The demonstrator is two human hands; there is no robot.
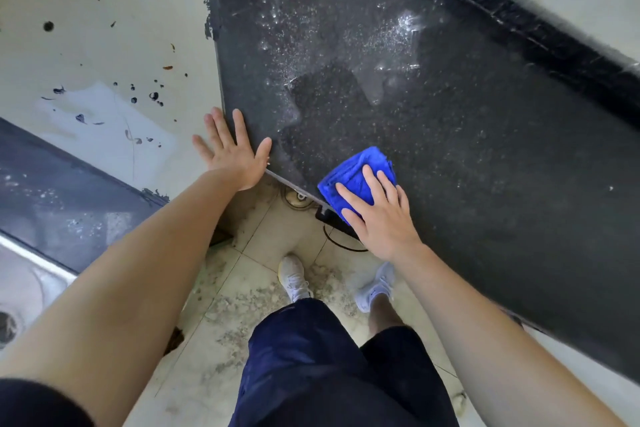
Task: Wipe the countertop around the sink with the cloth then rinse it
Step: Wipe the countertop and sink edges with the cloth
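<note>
A folded blue cloth (356, 173) lies on the front edge of the dark speckled countertop (450, 135). My right hand (377, 215) presses flat on the cloth, fingers spread over it. My left hand (230, 149) is open, fingers apart, resting on the countertop's corner edge where it meets the white wall, holding nothing. Wet streaks and droplets shine on the counter farther back. The steel sink (20, 291) shows at the lower left, with its drain partly in view.
A stained white wall (104, 45) fills the upper left. Another dark counter section (62, 191) runs beside the sink. Below the counter edge are a tiled floor (242, 305), a pipe fitting (298, 198), a cable and my white shoes.
</note>
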